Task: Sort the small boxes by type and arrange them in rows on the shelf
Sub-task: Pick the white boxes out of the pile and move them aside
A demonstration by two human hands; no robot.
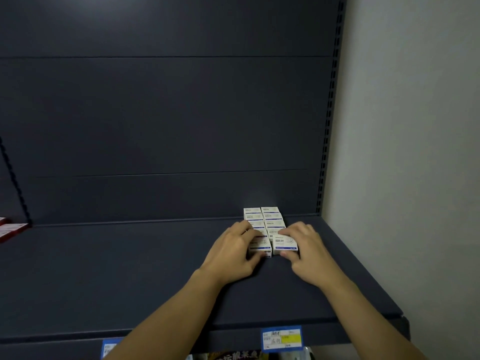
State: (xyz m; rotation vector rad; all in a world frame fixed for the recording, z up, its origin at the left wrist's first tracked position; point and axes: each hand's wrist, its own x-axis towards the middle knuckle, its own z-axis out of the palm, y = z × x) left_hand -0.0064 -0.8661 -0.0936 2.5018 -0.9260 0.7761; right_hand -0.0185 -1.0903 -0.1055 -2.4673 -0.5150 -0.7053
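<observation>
Dark grey metal shelf (130, 276) with matching back panel (166, 113); pale plain wall (415, 126) on the right. Blue-and-yellow price label (282, 337) on the shelf's front edge; red boxes (11, 229) at far left. Small white cardboard boxes with blue print (270, 219) sit in two touching rows running back toward the panel, right of centre. Left hand (233, 253) grips the front box of the left row; right hand (306, 250) pinches the front box of the right row (284, 244), fingers on top, thumb at its near face.
</observation>
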